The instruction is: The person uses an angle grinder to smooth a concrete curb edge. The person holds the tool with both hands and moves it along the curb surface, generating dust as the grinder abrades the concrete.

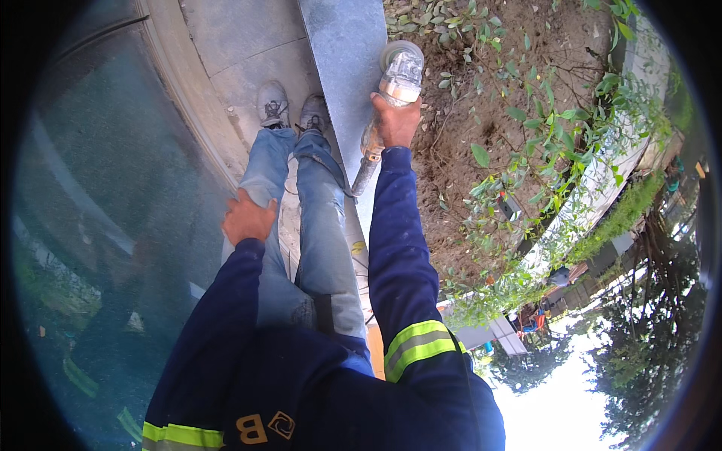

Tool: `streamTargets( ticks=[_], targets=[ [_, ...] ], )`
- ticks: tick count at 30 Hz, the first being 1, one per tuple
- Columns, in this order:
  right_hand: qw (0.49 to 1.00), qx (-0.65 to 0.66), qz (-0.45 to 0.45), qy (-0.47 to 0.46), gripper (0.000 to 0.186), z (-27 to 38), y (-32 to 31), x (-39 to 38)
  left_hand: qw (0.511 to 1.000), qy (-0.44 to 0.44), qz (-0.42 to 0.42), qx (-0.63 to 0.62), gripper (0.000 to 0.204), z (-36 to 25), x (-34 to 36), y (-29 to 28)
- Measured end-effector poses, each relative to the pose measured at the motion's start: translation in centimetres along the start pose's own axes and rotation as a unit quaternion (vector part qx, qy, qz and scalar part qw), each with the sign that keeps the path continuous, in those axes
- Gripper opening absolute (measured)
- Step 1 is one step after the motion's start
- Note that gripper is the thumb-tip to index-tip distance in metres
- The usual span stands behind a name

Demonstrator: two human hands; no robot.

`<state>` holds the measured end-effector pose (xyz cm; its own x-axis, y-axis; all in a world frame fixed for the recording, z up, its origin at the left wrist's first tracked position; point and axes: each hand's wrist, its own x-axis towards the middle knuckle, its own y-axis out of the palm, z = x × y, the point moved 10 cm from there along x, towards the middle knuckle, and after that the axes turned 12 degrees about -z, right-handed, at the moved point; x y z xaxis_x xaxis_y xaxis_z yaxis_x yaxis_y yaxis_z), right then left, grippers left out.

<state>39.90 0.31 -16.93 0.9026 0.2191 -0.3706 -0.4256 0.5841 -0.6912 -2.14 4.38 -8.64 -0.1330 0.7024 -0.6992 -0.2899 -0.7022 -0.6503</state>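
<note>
Angle grinder held one-handed over a grey slab edge; free hand braced on the thigh.

The right hand (396, 120) has its fingers wrapped fully around the angle grinder (391, 90), apparently for a firm grip. The tool's long axis runs along the forearm; its disc end points away from the body, over the grey slab (342, 45) beside the planted soil bed (489, 98). The left hand (247, 218) rests flat on the jeans (316, 218), holding nothing, likely for balance.
</note>
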Motion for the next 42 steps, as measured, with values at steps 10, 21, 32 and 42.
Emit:
streamTargets(
  ticks=[10, 21, 32, 42],
  targets=[
    [1.0, 0.012, -0.013, -0.006, 0.076, 1.3, 0.8, -1.4, 1.0, 0.004, -0.013, 0.01, 0.077, 0.2, -0.3, 0.0],
    [0.971, -0.196, 0.128, -0.053, 0.078, 4.3, 4.9, -5.4, 0.999, 0.026, -0.033, -0.03, 0.078, 0.6, 0.0, 0.5],
    [0.985, -0.155, 0.071, 0.019, 0.079, 0.1, 1.5, -7.1, 0.999, 0.001, 0.011, -0.03, 0.08, 0.8, -0.7, 0.1],
    [0.991, -0.125, 0.056, -0.012, 0.085, 3.7, 3.2, -3.4, 1.0, -0.011, 0.017, -0.023, 0.081, 1.3, -1.0, 0.3]
  ],
)
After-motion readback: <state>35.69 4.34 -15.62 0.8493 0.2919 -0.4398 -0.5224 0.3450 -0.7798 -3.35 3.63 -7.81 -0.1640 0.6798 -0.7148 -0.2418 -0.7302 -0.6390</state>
